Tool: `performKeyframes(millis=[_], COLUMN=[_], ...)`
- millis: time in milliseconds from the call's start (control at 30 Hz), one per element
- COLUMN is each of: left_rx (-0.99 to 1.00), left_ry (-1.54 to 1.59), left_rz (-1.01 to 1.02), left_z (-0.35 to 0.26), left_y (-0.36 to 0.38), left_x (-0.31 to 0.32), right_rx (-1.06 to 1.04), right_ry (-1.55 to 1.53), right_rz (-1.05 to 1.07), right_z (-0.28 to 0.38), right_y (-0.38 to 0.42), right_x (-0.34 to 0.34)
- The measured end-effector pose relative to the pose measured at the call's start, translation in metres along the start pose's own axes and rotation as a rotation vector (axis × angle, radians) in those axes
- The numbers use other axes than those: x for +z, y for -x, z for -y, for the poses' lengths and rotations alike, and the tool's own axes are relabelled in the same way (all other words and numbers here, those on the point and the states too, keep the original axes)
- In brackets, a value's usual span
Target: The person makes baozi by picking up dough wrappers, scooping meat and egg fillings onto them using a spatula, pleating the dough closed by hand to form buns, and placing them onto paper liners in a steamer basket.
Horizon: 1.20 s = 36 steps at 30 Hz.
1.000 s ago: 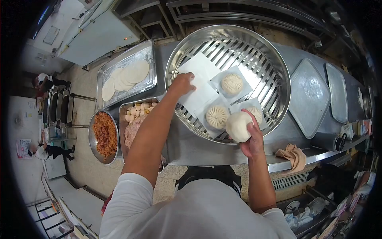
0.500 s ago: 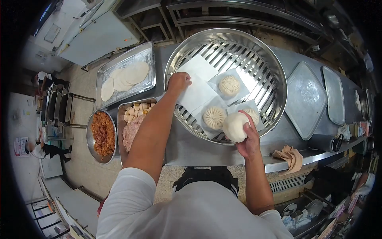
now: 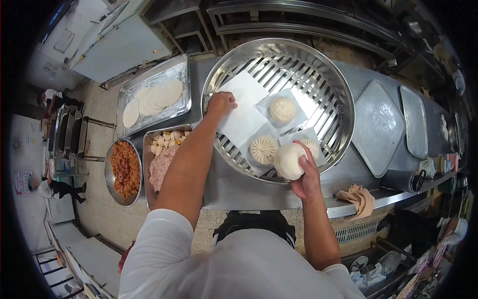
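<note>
A round, smooth-sided bun (image 3: 289,162) rests in my right hand (image 3: 307,180), held at the near rim of the large steamer (image 3: 347,144). My left hand (image 3: 221,104) is at the steamer's left side, its fingers pinched at the edge of a white paper sheet (image 3: 241,121). Another paper sheet (image 3: 246,85) lies just beyond it. On paper squares inside the steamer sit a pleated bun (image 3: 283,109) at the middle, a second pleated bun (image 3: 263,149) nearer me, and a third pleated bun (image 3: 310,148) partly hidden behind the held one.
To the left are a tray (image 3: 185,107) of flat dough rounds (image 3: 158,96), a pan with pink minced filling (image 3: 162,166) and pale chunks, and a bowl of orange-brown filling (image 3: 124,167). Trays (image 3: 381,124) and a cloth (image 3: 358,199) lie right. People (image 3: 59,187) stand far left.
The whole view has shifted slightly. My left hand stays at the paper's edge, and my right hand still holds the bun near the steamer's rim.
</note>
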<state>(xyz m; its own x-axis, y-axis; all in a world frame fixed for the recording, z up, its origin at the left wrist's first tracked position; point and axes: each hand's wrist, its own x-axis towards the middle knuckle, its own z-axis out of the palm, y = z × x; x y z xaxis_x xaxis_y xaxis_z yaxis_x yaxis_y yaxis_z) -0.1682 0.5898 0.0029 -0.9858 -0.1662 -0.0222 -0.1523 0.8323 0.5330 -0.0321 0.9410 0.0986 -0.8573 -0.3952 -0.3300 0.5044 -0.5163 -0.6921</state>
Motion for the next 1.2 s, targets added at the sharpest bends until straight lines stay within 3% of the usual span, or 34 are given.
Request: performKeyframes(millis=[200,267,400,500,567,767,900,1000,1067,1100,1167,1200], left_rx=[-0.126,-0.1,-0.139,-0.065,0.133,0.281,0.266,0.134,-0.258,-0.254,-0.171,-0.136], left_ry=[-0.047,-0.056,0.042,0.057,-0.116,-0.052,0.059,0.325,0.941,0.945,1.329,1.434], left_rz=[0.075,-0.096,-0.008,0.005,-0.105,-0.275,-0.2,-0.028,0.334,0.337,0.531,0.524], left_z=[-0.009,-0.006,-0.016,-0.016,-0.018,-0.04,-0.056,-0.067,-0.084,-0.085,-0.091,-0.098], left_y=[-0.006,-0.005,0.003,0.006,0.006,0.02,0.02,0.011,0.006,0.005,0.001,0.003], left_x=[-0.004,0.001,-0.013,-0.02,-0.023,-0.045,-0.06,-0.068,-0.078,-0.075,-0.068,-0.063], right_rx=[0.005,-0.002,0.014,0.012,0.004,-0.02,-0.07,-0.089,-0.15,-0.212,-0.228,-0.306], right_ry=[-0.009,-0.03,-0.093,-0.092,-0.069,-0.04,-0.028,-0.104,-0.054,-0.008,0.043,0.166], right_rz=[-0.022,-0.005,0.03,0.007,-0.008,-0.005,0.0,0.075,0.086,0.099,0.074,0.059], right_z=[-0.001,-0.003,-0.001,-0.002,-0.002,0.004,0.011,0.027,0.035,0.039,0.044,0.046], right_y=[-0.001,-0.001,-0.002,-0.008,-0.012,-0.023,-0.034,-0.038,-0.041,-0.044,-0.052,-0.055], right_x=[0.001,-0.002,-0.008,-0.005,-0.001,0.012,0.014,0.022,0.029,0.033,0.035,0.037])
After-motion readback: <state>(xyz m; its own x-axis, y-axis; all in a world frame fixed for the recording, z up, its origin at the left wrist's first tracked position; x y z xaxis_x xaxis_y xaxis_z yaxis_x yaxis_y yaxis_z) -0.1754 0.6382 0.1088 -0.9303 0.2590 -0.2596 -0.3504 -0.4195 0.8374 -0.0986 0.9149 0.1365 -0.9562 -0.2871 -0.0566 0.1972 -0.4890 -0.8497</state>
